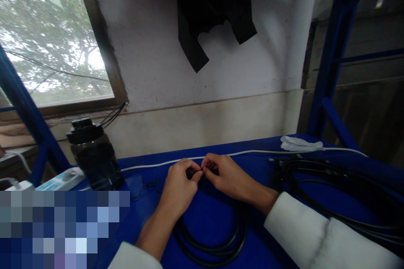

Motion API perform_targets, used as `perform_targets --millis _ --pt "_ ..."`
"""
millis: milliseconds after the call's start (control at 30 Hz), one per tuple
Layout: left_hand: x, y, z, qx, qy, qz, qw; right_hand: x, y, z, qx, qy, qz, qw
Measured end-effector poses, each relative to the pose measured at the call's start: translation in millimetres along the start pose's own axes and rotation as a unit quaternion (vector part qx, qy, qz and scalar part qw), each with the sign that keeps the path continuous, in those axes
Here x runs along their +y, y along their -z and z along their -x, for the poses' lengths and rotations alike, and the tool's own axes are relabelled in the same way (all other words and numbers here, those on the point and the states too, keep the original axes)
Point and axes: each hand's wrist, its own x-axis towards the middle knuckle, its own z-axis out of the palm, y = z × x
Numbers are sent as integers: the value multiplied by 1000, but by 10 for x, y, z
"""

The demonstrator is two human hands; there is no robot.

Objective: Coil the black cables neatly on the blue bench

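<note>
A coiled black cable lies on the blue table, its loop hanging toward the front edge from where my hands meet. My left hand is closed on the top of the coil, thumb and fingers pinched together. Right beside it, my right hand also pinches the black cable, its fingertips nearly touching the left ones. Something thin and dark runs between the fingertips, too small to make out. Part of the coil is hidden behind both hands.
A dark bottle and a white power strip stand at the left. Larger black cable coils lie at the right. A white cord with a white wrapping crosses the back. Blue posts flank the table.
</note>
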Motion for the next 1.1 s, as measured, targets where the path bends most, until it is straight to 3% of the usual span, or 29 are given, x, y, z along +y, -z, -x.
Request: perform_targets --millis 1100 --pt "19 3 1 -7 -3 13 1000 29 4 2 0 4 8 1000"
